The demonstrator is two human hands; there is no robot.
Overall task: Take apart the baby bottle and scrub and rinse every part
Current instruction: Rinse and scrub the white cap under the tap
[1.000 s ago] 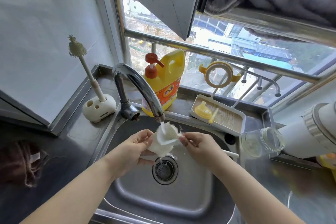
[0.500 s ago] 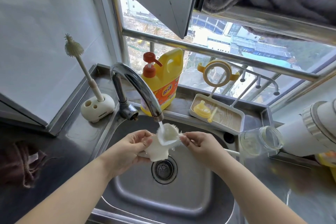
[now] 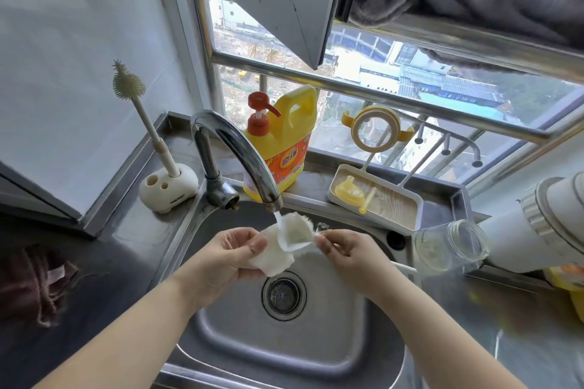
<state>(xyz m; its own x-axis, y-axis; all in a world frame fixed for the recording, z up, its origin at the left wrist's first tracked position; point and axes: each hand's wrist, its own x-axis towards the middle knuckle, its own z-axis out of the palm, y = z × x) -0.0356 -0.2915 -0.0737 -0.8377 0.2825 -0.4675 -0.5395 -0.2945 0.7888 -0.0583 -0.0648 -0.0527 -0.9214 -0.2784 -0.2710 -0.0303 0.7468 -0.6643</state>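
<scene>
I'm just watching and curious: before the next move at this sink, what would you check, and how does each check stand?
1. Water from the faucet lands on the white fuzzy cloth: ok.
2. Left hand grips the cloth: ok.
3. Right hand pinches its far edge: ok.
4. Cloth held over the sink: ok.
5. Cloth rinsed clean: cannot tell.
6. Glass bottle stable on its side: cannot tell.

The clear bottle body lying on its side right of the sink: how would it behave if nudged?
The bottle body lies on its side, so it would likely roll. It looks empty and clear, probably light. Whether it is glass or plastic cannot be told, so treat it as fragile.
</scene>
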